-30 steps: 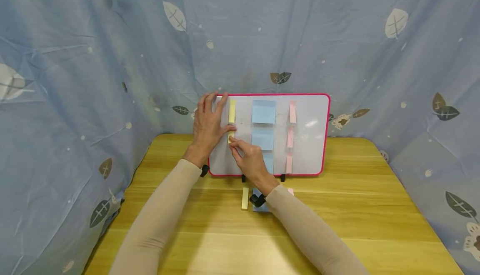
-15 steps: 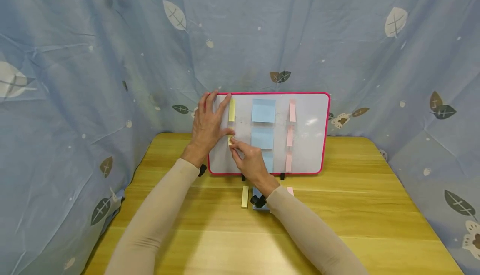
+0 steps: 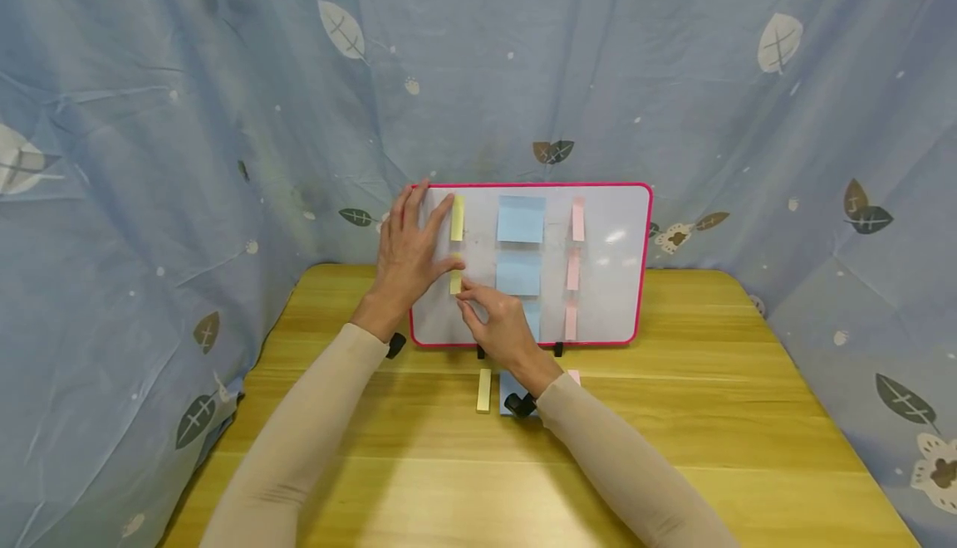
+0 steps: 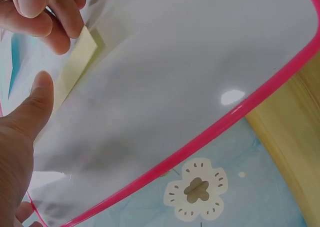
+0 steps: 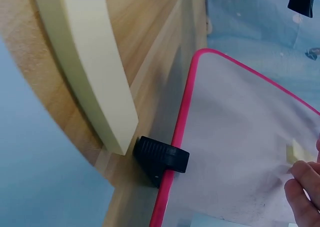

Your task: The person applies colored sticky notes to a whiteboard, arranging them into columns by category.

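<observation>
In the head view my left hand (image 3: 407, 257) spreads over the upper left of a pink-rimmed whiteboard (image 3: 609, 282). Its fingertips reach the top rim, and its thumb lies at the upper part of the second yellow sticky strip (image 3: 455, 284). Close by the strip's lower end is my right hand (image 3: 501, 324), thumb and index finger slightly parted. The left wrist view shows this strip (image 4: 77, 62) with its lower end lifted off the board, a right fingertip (image 4: 75, 29) touching or almost touching its corner. Another yellow strip (image 3: 458, 218) sticks above.
Blue notes (image 3: 521, 219) and pink strips (image 3: 572, 269) hang in columns on the board. Black clip feet (image 3: 557, 349) support it on the wooden table (image 3: 673, 415). In front lie a yellow pad (image 3: 483, 390), a blue pad (image 3: 508, 386) and a partly hidden pink one (image 3: 574, 376). Patterned curtain (image 3: 478, 75) surrounds the table.
My right thumb and index finger have parted slightly and moved a little down from the second yellow strip, leaving more of it visible. The left hand keeps its place on the board.
</observation>
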Motion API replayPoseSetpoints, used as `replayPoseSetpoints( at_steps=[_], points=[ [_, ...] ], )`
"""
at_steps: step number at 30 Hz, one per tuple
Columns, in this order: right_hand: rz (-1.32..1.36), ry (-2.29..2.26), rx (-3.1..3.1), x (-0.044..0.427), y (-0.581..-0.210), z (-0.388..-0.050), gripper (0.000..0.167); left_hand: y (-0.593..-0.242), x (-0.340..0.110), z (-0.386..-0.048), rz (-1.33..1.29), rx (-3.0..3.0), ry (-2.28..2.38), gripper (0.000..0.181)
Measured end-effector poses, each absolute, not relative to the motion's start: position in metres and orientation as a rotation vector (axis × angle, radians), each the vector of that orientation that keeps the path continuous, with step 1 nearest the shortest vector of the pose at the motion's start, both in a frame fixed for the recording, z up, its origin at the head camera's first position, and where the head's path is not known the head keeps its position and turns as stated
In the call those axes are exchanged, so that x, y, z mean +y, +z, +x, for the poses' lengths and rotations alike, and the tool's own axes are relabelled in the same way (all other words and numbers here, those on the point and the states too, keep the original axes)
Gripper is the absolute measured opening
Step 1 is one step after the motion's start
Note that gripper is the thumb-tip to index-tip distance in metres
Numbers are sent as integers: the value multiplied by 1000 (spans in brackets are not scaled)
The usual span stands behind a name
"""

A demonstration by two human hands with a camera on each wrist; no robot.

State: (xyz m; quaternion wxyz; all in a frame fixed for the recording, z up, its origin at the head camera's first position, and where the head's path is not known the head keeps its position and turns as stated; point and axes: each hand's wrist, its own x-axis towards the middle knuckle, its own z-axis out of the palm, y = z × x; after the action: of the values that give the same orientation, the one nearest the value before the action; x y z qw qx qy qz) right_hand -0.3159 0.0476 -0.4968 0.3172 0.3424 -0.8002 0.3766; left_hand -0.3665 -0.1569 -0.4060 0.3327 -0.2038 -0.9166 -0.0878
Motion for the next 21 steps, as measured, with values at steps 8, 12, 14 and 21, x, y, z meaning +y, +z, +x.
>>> replayPoseSetpoints(
  at_steps=[8,12,14,21],
  points=[
    [931,966,-2114,54,-497,-308,18,-410,-164,-353,-592,-2374,-248,94],
    [955,957,-2083,57,-497,-304,22,-414,-167,-345,-631,-2330,-248,84],
    [973,950,-2066,58,-497,-303,24,-417,-167,-342,-649,-2316,-248,81],
    [1014,921,-2088,65,-499,-295,29,-427,-169,-330,-691,-2304,-253,74]
  ],
)
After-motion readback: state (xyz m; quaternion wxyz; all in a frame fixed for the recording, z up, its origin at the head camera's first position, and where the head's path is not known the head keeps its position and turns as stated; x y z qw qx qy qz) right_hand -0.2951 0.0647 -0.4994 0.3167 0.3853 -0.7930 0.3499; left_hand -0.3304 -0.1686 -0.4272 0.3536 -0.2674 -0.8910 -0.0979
